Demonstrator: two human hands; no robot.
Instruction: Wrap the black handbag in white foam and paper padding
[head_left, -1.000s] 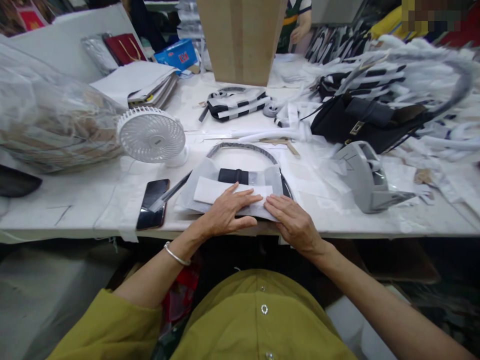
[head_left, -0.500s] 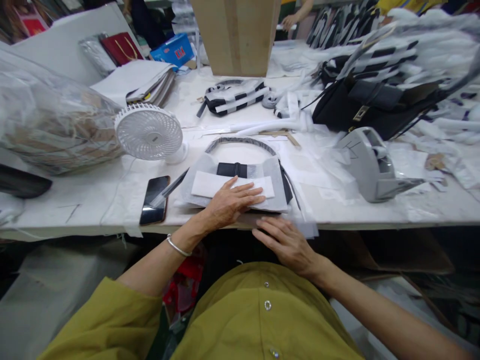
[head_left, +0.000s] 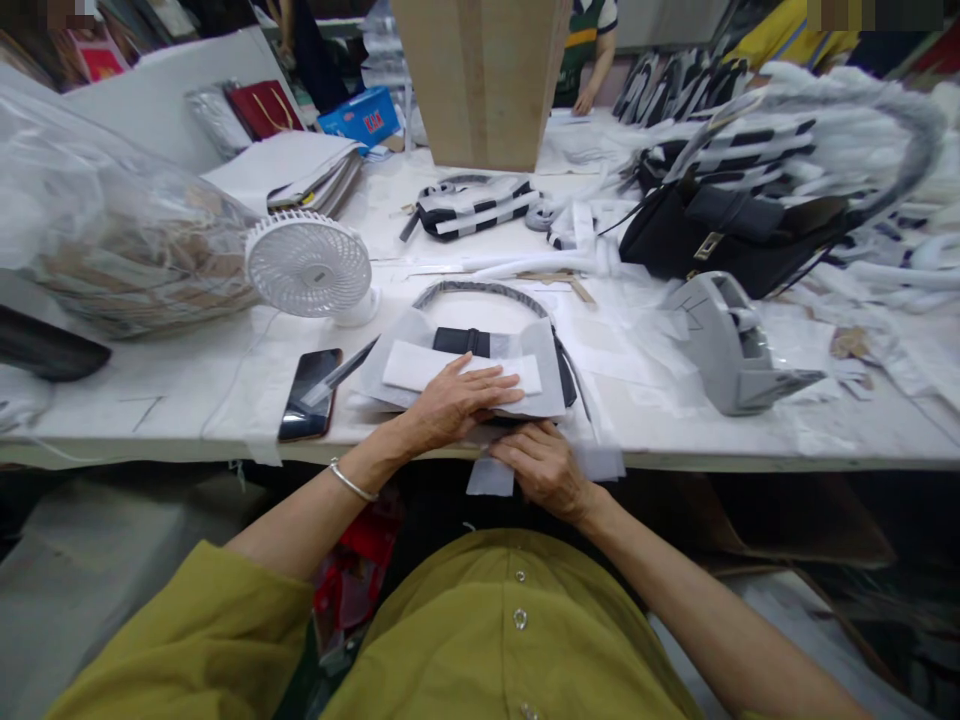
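Note:
A black handbag (head_left: 452, 341) lies on the table in front of me, partly covered by a thin white sheet (head_left: 553, 375). Its wrapped handle (head_left: 484, 287) arches away from me. Across the bag rests a white padding strip (head_left: 409, 368). My left hand (head_left: 457, 400) presses flat on that strip, fingers stretched out. Just below the bag's near edge, my right hand (head_left: 544, 465) has its fingers bent together on a piece of thin white paper (head_left: 491, 477) that hangs over the table edge. Its fingertips are partly hidden.
Left of the bag are a phone (head_left: 309, 395) and a white fan (head_left: 311, 268). To the right stand a grey tape dispenser (head_left: 724, 345) and another black handbag (head_left: 739, 245). A cardboard box (head_left: 480, 85) is at the back, near a co-worker's hand (head_left: 583, 102).
My right hand has moved slightly left and up to the bag's near edge, its fingers closing on the paper, which now hangs lower. My left hand stays flat on the strip.

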